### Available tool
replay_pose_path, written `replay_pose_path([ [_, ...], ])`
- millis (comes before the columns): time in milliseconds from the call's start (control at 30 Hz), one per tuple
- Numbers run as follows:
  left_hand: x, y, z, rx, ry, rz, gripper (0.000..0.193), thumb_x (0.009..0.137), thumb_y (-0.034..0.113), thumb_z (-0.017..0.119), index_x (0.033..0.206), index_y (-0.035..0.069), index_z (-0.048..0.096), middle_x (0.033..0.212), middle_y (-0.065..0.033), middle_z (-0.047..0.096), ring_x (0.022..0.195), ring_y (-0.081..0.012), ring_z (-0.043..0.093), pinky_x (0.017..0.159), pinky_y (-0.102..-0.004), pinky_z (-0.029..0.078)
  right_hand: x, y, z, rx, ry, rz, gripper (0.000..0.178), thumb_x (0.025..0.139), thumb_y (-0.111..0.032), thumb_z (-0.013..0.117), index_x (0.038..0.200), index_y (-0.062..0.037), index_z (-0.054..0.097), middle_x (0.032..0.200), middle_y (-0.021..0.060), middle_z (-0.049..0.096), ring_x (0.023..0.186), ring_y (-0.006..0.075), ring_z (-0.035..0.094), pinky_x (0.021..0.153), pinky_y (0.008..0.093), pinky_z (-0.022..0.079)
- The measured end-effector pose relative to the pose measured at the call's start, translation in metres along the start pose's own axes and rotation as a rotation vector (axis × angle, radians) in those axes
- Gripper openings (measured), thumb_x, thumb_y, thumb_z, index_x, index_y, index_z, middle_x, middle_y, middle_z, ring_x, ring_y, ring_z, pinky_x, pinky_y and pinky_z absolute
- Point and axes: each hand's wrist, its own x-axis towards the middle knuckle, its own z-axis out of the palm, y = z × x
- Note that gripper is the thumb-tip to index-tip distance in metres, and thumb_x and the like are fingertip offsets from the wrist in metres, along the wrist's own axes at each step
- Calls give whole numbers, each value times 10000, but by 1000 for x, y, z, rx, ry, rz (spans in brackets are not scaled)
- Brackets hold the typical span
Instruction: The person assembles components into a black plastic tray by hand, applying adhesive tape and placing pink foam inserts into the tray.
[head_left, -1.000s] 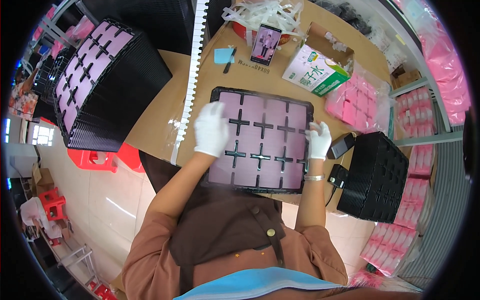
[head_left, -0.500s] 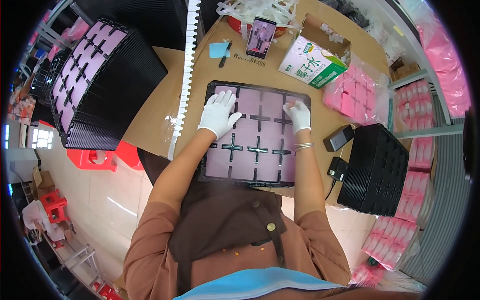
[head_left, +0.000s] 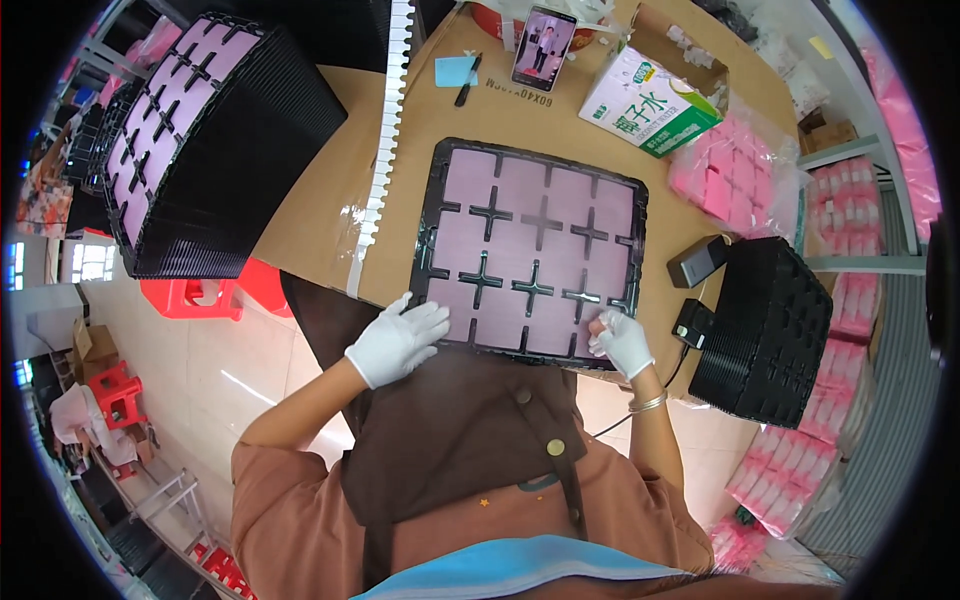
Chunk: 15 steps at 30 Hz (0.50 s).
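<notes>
In front of me on the cardboard-covered table lies a black plastic tray [head_left: 432, 235] with cross-shaped dividers, its compartments filled with flat lilac pieces [head_left: 510, 258]. My left hand [head_left: 400, 342], in a white glove, rests by the tray's near left corner, fingers stretched out and touching its edge. At the near right corner is my right hand [head_left: 624, 344], also gloved, with bare tips showing at the thumb and finger. Its fingers are curled together over the last compartment; whatever they may hold is hidden.
Left stands a tall stack of black trays [head_left: 235, 165] topped with lilac pieces; right, another black stack [head_left: 760, 335]. Behind the tray are a phone [head_left: 545, 48], a knife [head_left: 467, 82] on blue paper, an open carton [head_left: 650, 100] and bagged pink blocks [head_left: 725, 175]. A black box [head_left: 698, 262] sits right.
Both hands have come back from the tray's upper part to its near corners. My left hand has moved down and left, my right hand down. The view has shifted slightly.
</notes>
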Motion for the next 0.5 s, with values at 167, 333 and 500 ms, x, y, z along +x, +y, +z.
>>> replay_pose_path([
  [167, -11, 26, 34, -183, 511, -519, 405, 711, 86, 679, 1078, 15, 520, 1074, -181, 523, 997, -330, 509, 837, -393, 432, 10, 14, -10, -546, 987, -475, 251, 825, -184, 607, 949, 33, 590, 773, 198, 627, 721, 346, 624, 674, 383, 486],
  [333, 8, 14, 30, -1134, 656, -1018, 424, 747, 135, 693, 1094, -40, 522, 871, -55, 535, 754, -137, 536, 695, -275, 460, 6, 27, -18, -207, 767, -276, 344, 814, -242, 609, 1030, 26, 591, 811, 208, 645, 773, 321, 644, 705, 362, 494],
  [500, -2, 19, -1, -1006, 671, -676, 361, 738, 56, 661, 1067, -15, 530, 878, -37, 578, 799, -111, 527, 738, -250, 444, -74, -4, -80, -329, 1518, -605, 345, 728, 4, 583, 1070, 26, 545, 1050, 173, 547, 996, 311, 519, 906, 359, 411],
])
